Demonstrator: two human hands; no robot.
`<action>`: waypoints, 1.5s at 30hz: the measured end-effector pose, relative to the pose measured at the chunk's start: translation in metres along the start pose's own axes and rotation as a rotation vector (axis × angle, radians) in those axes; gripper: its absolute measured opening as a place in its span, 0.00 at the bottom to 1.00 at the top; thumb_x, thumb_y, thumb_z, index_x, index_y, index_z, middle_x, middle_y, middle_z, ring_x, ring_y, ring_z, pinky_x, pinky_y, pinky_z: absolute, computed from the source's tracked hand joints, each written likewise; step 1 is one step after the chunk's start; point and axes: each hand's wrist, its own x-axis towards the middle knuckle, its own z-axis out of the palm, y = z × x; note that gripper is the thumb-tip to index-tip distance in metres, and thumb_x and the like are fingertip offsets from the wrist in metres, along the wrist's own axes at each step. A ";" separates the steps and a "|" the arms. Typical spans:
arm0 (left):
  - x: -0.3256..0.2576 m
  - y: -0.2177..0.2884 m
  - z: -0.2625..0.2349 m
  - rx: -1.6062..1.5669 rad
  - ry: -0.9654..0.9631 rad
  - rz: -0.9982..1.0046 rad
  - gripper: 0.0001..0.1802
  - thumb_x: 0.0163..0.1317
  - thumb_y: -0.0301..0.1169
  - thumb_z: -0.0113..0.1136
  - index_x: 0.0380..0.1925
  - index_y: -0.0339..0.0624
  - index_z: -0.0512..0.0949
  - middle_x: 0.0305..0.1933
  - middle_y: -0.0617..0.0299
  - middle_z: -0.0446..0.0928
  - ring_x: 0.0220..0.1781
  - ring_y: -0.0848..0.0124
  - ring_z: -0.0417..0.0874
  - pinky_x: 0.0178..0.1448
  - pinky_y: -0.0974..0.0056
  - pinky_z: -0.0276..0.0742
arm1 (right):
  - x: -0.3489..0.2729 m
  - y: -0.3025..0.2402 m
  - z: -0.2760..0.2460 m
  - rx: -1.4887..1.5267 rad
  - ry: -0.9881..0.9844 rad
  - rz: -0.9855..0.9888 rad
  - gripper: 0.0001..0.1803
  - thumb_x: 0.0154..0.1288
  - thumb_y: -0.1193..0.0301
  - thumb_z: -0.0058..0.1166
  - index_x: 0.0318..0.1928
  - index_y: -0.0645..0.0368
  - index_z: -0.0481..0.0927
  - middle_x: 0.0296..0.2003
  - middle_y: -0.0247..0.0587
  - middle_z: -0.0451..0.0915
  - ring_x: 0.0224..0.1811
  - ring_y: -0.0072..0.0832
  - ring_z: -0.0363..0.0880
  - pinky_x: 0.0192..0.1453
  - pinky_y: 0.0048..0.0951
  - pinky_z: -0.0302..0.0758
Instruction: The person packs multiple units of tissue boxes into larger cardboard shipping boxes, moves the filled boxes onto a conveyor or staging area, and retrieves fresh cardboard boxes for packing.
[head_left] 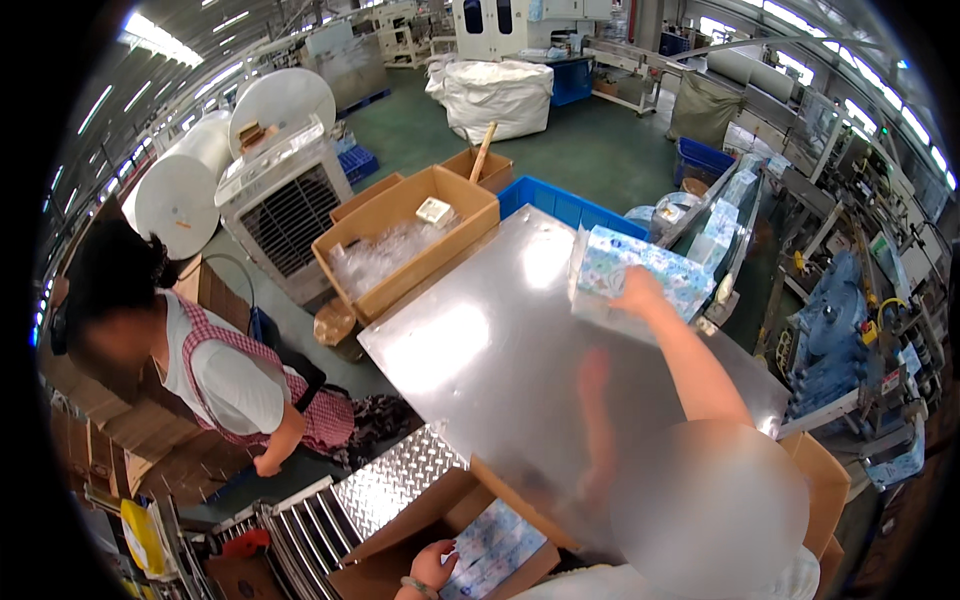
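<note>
1. The right hand (640, 290) was seen stretched out over the far part of the steel table (480, 340), laid on a blue-and-white patterned tissue pack (630, 275); the fingers were curled over the pack's top, gripping it.
2. That pack lay directly under the right hand, on the table's far right edge; more packs of the same kind (735, 195) were noted beyond it on a conveyor.
3. The left hand (432, 565) was recorded low and close to the body, resting on a second patterned pack (495, 545) inside an open cardboard box (400, 555); fingers lay loosely against the pack's near side, and whether they gripped it could not be told.
4. To the left of the left hand, roller rails (300, 530) and a ribbed metal plate (400, 480) were noted.
5. Further left, another person in a checked apron (230, 380) was bent over cartons.
</note>
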 end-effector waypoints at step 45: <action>-0.093 0.129 -0.087 -0.022 0.475 0.307 0.42 0.42 0.36 0.82 0.57 0.35 0.70 0.51 0.50 0.74 0.53 0.56 0.76 0.59 0.55 0.72 | -0.315 -0.003 0.003 0.093 -0.175 -0.138 0.57 0.46 0.62 0.77 0.78 0.41 0.61 0.52 0.53 0.73 0.58 0.52 0.73 0.69 0.52 0.66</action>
